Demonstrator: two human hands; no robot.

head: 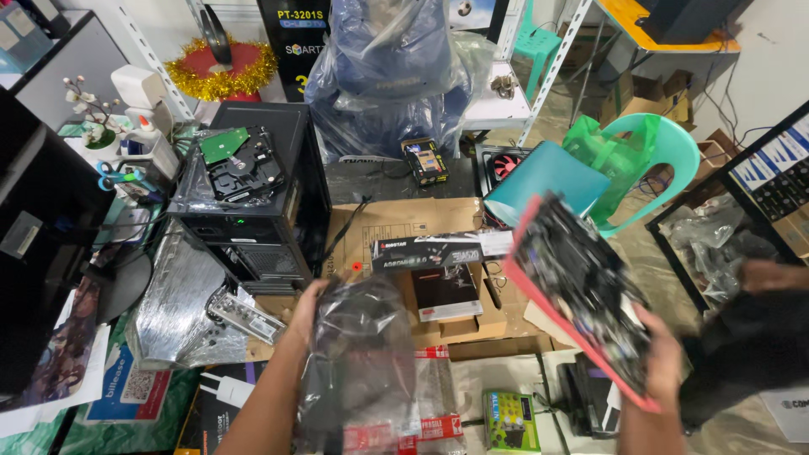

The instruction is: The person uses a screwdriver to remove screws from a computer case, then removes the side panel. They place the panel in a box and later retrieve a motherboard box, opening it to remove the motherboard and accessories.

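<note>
Left hand point(305, 310) grips a dark plastic bag point(358, 354), fingers closed on its top edge, low centre. Right hand point(661, 358) holds up a circuit board point(581, 286) w/ red backing, fingers closed under its lower edge, blurred. Behind: cardboard boxes point(404, 223), black PC case point(253, 202) left, green plastic chair point(649, 156) right.
</note>
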